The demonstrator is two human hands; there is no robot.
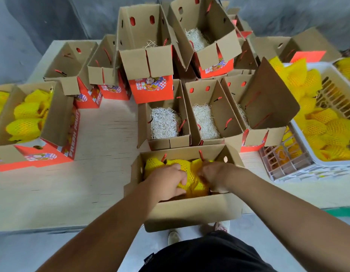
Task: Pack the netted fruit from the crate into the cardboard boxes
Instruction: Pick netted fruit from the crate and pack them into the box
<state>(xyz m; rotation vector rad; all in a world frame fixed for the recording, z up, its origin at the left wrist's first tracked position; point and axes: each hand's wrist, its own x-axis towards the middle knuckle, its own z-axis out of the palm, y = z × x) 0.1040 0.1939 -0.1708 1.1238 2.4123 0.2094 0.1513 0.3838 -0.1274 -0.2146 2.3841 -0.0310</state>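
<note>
Both hands are working inside the cardboard box overhanging the table's near edge. The left hand is lying on the netted fruit, fingers curling over it; the right hand is gripping the same yellow netting. Judged risk: downward pressure is liable to tip the overhanging box or bruise fruit. The foam mesh is looking soft and the cardboard corrugated. The slatted plastic crate is sitting at the right edge.

Two hands, about eleven open cardboard boxes, two white crates, many netted fruit, uncountable.
</note>
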